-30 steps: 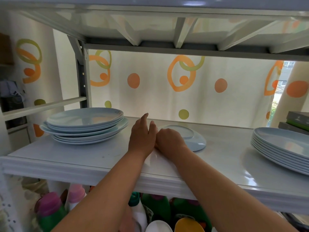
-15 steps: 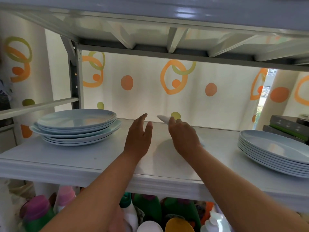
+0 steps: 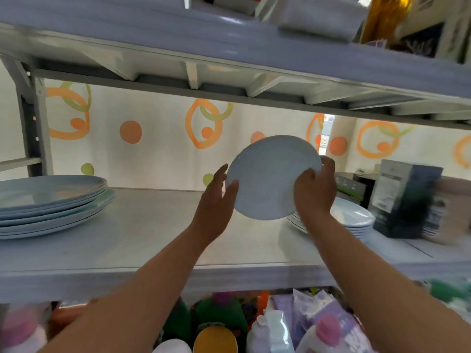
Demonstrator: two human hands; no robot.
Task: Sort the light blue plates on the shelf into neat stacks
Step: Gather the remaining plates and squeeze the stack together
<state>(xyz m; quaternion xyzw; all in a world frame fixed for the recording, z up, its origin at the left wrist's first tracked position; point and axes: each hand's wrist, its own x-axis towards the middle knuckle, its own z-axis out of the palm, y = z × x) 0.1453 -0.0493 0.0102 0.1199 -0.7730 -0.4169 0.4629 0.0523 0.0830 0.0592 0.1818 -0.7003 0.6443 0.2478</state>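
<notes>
Small light blue plate (image 3: 267, 178) held tilted in the air above the shelf (image 3: 142, 240), toward its right end. Right hand (image 3: 314, 192) grips its right rim; left hand (image 3: 216, 202) open, fingers against its left rim. Left stack (image 3: 48, 203) at left edge, right stack (image 3: 349, 217) just behind the held plate.

Behind the rack hangs a white curtain (image 3: 158, 154) printed with orange rings, orange dots and green dots. At the right end of the middle level stand a dark box with a pale label (image 3: 405, 197) and, behind it, a low stack of dark boxes (image 3: 353, 184), all blurred. The level below holds crowded bottles: a green bottle (image 3: 221, 317), a yellow cap (image 3: 215, 340) and a pink cap (image 3: 328, 329).
</notes>
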